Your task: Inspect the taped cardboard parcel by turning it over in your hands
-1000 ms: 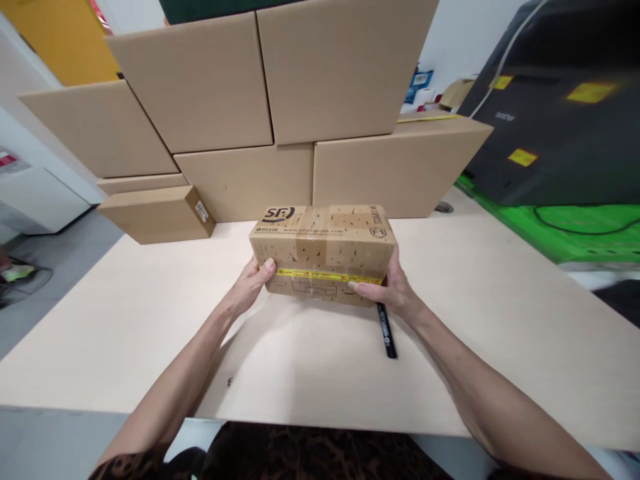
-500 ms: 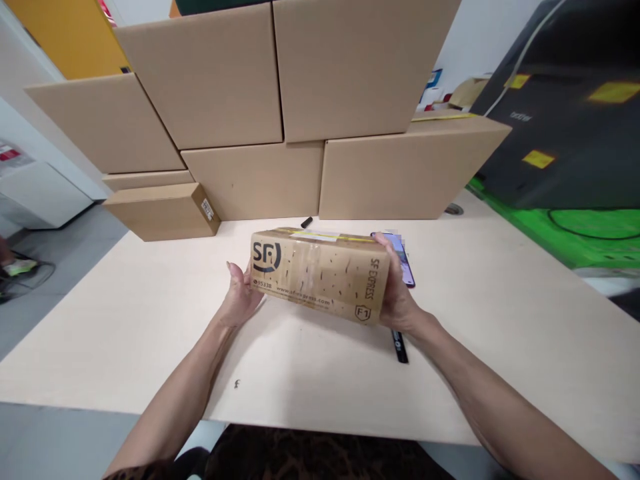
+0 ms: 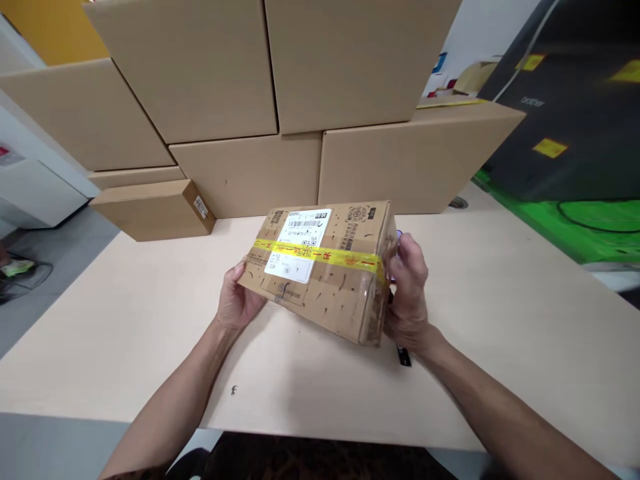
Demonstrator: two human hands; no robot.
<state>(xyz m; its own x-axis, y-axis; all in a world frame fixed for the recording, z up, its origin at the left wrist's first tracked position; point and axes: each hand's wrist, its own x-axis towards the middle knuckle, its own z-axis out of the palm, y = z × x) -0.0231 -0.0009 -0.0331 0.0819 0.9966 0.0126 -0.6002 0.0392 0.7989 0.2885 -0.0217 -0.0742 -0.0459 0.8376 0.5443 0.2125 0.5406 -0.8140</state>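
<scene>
A brown cardboard parcel (image 3: 330, 293) is held above the middle of the table, tilted so its broad face shows. That face bears a white label (image 3: 299, 243) and a strip of yellow tape. My left hand (image 3: 240, 299) grips the parcel's lower left corner, thumb on the edge. At its right end, my right hand (image 3: 409, 293) holds the side with curled fingers. Behind my right hand a phone is mostly hidden. A black object (image 3: 404, 356) on the table shows just below that hand.
Large cardboard boxes (image 3: 250, 173) are stacked along the table's back edge. A smaller box (image 3: 145, 212) lies at the back left. On the right, a dark machine (image 3: 560, 113) stands by a green surface (image 3: 585, 233). The table (image 3: 125, 333) carries a small dark mark near its front.
The parcel has turned, so its labelled, taped face now shows instead of its printed side. My right hand has shifted its hold at the right end and covers more of the phone.
</scene>
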